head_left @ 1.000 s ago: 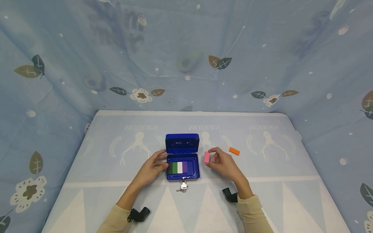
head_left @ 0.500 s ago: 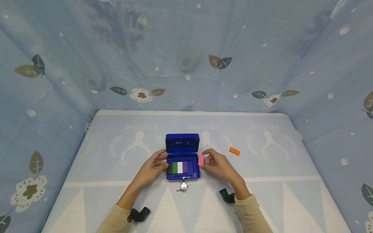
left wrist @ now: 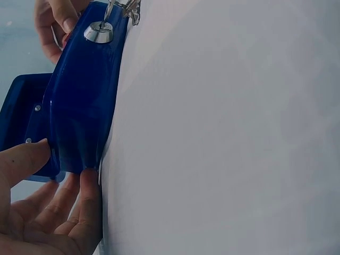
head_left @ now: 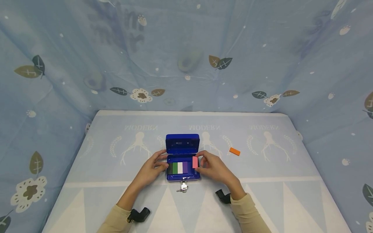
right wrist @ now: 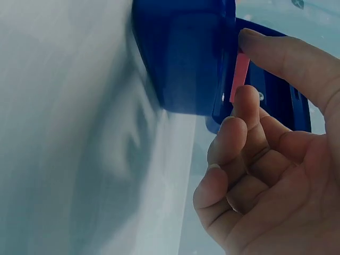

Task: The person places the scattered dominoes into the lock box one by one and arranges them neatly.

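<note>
A small blue cash box [head_left: 192, 177] stands with its lid [head_left: 182, 143] raised at the back. Dark, green, white and purple blocks [head_left: 180, 167] lie side by side in its left part. Between right thumb and index finger, my right hand [head_left: 214, 166] pinches a pink block [head_left: 195, 162] over the box's right end; the right wrist view shows the pink block [right wrist: 240, 77] close to the rim. My left hand [head_left: 150, 170] rests against the box's left end. In the left wrist view, the left thumb [left wrist: 26, 159] touches the rim and the fingers are at the outer wall.
A lone orange block [head_left: 234, 151] lies on the patterned tablecloth [head_left: 262, 187], right of the box. Keys hang from the silver lock [head_left: 183, 186] on the box's front. A patterned blue curtain [head_left: 186, 38] rises behind and beside the table.
The right hand has moved left with the pink block, from beside the box to over its right end. The left hand and the box stay where they were.
</note>
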A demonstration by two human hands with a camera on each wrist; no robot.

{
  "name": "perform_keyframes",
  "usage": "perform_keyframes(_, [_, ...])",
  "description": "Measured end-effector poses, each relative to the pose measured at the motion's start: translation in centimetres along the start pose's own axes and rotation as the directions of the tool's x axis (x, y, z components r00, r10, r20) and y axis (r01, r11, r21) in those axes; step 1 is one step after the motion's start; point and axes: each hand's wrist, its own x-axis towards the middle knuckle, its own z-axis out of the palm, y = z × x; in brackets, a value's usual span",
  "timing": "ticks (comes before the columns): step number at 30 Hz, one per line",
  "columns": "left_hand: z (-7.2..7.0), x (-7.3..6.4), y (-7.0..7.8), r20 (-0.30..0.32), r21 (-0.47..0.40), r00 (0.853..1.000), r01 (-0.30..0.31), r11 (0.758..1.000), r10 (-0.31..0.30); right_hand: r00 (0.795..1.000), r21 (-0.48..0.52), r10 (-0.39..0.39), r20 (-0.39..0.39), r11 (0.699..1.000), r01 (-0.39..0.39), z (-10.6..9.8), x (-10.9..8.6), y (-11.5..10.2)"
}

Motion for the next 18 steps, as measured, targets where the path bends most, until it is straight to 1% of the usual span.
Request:
perform_keyframes(13, [-0.1, 0.1, -0.3, 0.008, -0.004, 1.0, -0.017, 1.0, 0.017, 0.999, -0.033, 0.0, 0.044, 0.999, 0.002, 0.9, 0.7, -0.5])
perform_keyframes(18, [-0.1, 0.1, -0.3, 0.012, -0.008, 1.0, -0.016, 1.0, 0.016, 0.999, -0.017, -0.001, 0.054, 1.0, 0.002, 1.2, 0.9, -0.7])
